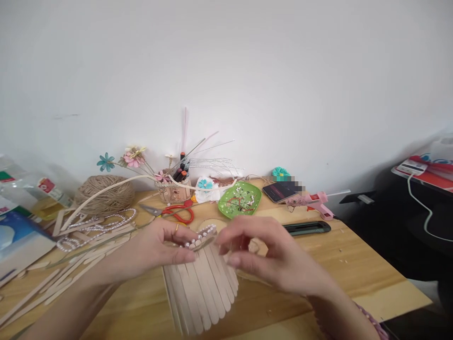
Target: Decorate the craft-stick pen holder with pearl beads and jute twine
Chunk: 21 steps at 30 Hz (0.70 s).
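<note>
A fan-shaped craft-stick piece [203, 288] hangs with its rounded stick ends toward me. My left hand [171, 243] is closed on its upper left edge, thumb in front. White pearl beads [208, 230] run along that top edge, with a thin greyish strip just below them. My right hand [265, 250] is at the upper right of the piece, close to the end of the beads. Its fingers are curled, slightly blurred, with thumb and forefinger apart and nothing visible between them. The back of the piece is hidden.
Behind stand a twine ball [104, 193], red-handled scissors [177, 213], a green dish [240, 200] of small beads, a phone [281, 191] and a pink glue gun [311, 203]. A dark utility knife [307, 228] lies right. Loose craft sticks [60, 283] and a pearl string [95, 229] cover the left.
</note>
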Tool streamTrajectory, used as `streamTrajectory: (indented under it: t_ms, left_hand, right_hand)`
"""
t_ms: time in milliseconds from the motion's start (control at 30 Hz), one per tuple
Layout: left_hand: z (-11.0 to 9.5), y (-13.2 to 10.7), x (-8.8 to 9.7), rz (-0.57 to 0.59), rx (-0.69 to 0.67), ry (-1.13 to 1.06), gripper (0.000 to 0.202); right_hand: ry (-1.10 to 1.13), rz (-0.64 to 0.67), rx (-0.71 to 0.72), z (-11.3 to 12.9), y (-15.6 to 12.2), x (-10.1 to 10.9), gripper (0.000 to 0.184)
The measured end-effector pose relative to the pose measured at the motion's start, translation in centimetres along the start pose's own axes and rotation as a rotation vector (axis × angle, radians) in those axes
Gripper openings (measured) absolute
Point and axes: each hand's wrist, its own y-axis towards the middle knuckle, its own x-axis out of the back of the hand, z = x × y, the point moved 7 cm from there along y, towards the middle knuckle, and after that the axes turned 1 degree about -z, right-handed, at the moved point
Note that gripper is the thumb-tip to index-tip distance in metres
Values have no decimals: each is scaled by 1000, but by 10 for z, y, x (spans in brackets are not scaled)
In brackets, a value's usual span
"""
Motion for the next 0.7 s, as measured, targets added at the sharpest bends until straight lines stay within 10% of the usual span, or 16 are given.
streamTrajectory:
  t_ms: [200, 333, 533, 700]
  left_hand:
    - [7, 0, 15, -206, -70, 53, 23]
    - [13, 0, 19, -206, -150, 149, 21]
    - [11, 1, 17, -140, -261, 185, 18]
    - [9, 4, 14, -135, -341, 182, 23]
  right_hand:
    - [-739, -15, 467, 43, -27, -32, 21]
    - [-860, -245, 554, 41, -59, -11, 28]
    - [-736, -968, -256, -40, -132, 122, 15]
    - [-755, -1007, -721, -111, -163, 198, 57]
